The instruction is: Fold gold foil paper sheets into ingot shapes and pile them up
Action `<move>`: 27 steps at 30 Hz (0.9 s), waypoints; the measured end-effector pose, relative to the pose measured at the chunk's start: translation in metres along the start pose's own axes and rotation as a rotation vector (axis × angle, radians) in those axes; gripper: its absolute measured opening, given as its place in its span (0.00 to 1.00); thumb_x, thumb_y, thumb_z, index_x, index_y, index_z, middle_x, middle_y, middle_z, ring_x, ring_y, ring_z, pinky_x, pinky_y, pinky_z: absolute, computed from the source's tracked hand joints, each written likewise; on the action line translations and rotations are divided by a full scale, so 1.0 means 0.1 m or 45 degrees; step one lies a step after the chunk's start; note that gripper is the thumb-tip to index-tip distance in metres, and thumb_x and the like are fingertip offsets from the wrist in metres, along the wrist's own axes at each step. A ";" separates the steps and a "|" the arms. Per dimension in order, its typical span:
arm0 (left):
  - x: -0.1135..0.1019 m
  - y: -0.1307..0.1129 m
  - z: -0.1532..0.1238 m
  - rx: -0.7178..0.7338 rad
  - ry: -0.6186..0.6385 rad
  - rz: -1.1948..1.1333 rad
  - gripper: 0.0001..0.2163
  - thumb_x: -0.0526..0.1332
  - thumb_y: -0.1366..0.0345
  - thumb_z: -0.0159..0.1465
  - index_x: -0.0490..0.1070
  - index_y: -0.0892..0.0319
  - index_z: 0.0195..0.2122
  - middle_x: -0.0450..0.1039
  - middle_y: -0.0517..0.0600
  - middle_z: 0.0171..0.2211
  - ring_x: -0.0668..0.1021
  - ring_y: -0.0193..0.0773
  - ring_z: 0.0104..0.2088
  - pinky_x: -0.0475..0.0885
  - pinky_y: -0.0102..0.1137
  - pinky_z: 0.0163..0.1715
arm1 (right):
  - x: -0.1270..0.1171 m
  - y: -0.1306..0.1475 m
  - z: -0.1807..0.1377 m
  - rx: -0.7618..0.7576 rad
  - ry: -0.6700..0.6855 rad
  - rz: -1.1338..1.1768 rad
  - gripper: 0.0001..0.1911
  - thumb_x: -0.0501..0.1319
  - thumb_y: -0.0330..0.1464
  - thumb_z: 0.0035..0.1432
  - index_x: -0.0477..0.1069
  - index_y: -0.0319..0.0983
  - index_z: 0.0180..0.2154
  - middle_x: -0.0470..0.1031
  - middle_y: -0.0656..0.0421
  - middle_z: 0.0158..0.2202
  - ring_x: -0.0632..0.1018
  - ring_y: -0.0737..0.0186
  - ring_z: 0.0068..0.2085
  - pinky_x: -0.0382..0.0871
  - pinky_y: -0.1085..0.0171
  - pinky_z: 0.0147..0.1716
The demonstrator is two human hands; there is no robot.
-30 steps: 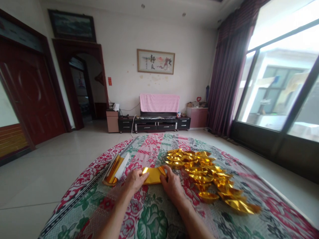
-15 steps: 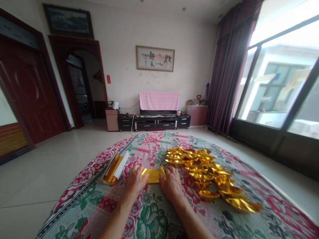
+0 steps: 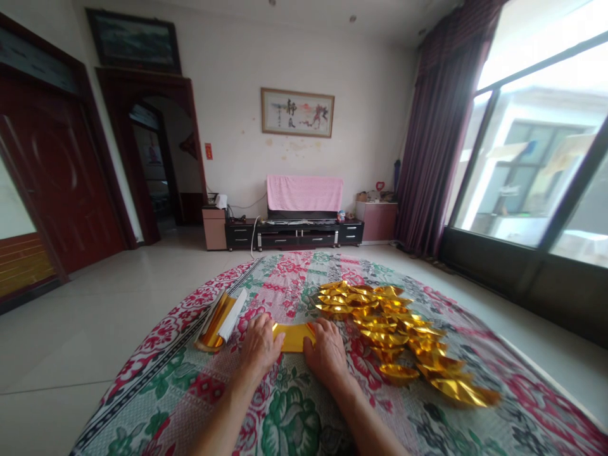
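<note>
A folded sheet of gold foil paper (image 3: 293, 339) lies flat on the flowered tablecloth (image 3: 292, 418) in front of me. My left hand (image 3: 260, 342) grips its left end, thumb on top along the edge. The right end is held the same way by my right hand (image 3: 327, 347). Fingers of both hands curl over the far side, so the tips are partly hidden. To the right sit several folded gold paper ingots (image 3: 387, 323), boat-shaped and set close together in rows. Left of my left hand rests a loosely curled stack of gold and white paper (image 3: 222, 320).
Beyond the round cloth-covered table stands a low black cabinet (image 3: 297, 237) with a pink cloth (image 3: 304, 193) draped over something on it. A window with a purple curtain (image 3: 437, 126) is at the right, and a red-brown door (image 3: 52, 152) at the left.
The gold paper lies flatter between my hands, its far edge less bowed than before. Both hands keep nearly the same places. The view has shifted very slightly.
</note>
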State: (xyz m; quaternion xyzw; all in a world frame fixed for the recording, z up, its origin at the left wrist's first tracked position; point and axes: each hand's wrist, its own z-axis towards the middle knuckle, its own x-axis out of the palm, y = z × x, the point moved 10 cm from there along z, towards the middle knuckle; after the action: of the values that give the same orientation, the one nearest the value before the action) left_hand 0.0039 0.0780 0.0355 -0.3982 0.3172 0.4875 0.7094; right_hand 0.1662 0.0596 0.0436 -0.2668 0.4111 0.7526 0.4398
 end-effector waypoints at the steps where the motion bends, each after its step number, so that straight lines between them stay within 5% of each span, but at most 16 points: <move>1: 0.00 0.00 0.00 0.008 -0.002 -0.003 0.10 0.56 0.60 0.58 0.70 0.59 0.37 0.68 0.55 0.44 0.69 0.46 0.44 0.62 0.38 0.47 | 0.00 0.01 0.00 -0.005 0.008 0.004 0.13 0.56 0.31 0.50 0.72 0.38 0.39 0.71 0.50 0.43 0.69 0.53 0.45 0.59 0.58 0.47; 9: -0.08 -0.03 0.02 -0.006 -0.014 -0.305 0.05 0.54 0.69 0.56 0.68 0.60 0.31 0.71 0.52 0.34 0.72 0.41 0.39 0.65 0.34 0.42 | -0.04 0.08 -0.02 -0.040 0.047 0.048 0.08 0.54 0.30 0.54 0.70 0.41 0.35 0.72 0.55 0.40 0.70 0.57 0.42 0.60 0.61 0.41; 16: 0.14 0.11 0.04 -0.289 0.108 -1.252 0.10 0.57 0.60 0.54 0.68 0.60 0.33 0.71 0.46 0.26 0.73 0.34 0.27 0.67 0.26 0.28 | -0.05 -0.05 0.02 0.082 -0.005 0.290 0.19 0.54 0.31 0.53 0.64 0.37 0.48 0.74 0.53 0.41 0.73 0.57 0.43 0.63 0.61 0.43; 20: 0.17 0.16 0.04 -0.435 0.064 -1.697 0.17 0.62 0.60 0.50 0.68 0.63 0.40 0.73 0.47 0.29 0.74 0.33 0.30 0.69 0.27 0.33 | -0.08 -0.20 0.04 0.194 -0.101 0.562 0.24 0.54 0.36 0.53 0.59 0.36 0.52 0.74 0.52 0.43 0.75 0.56 0.43 0.66 0.60 0.43; 27: 0.16 0.14 0.02 -0.484 0.075 -1.925 0.26 0.65 0.62 0.49 0.66 0.61 0.50 0.72 0.46 0.29 0.74 0.32 0.29 0.69 0.27 0.33 | 0.13 -0.30 0.10 0.351 -0.015 1.398 0.29 0.62 0.40 0.46 0.64 0.35 0.49 0.77 0.55 0.35 0.76 0.58 0.37 0.71 0.62 0.36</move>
State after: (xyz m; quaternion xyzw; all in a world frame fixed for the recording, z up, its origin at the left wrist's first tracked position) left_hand -0.0034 0.0898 0.0192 -0.6337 -0.1104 -0.0931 0.7599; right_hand 0.1859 0.0822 0.0276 0.0501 0.5816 0.8117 0.0170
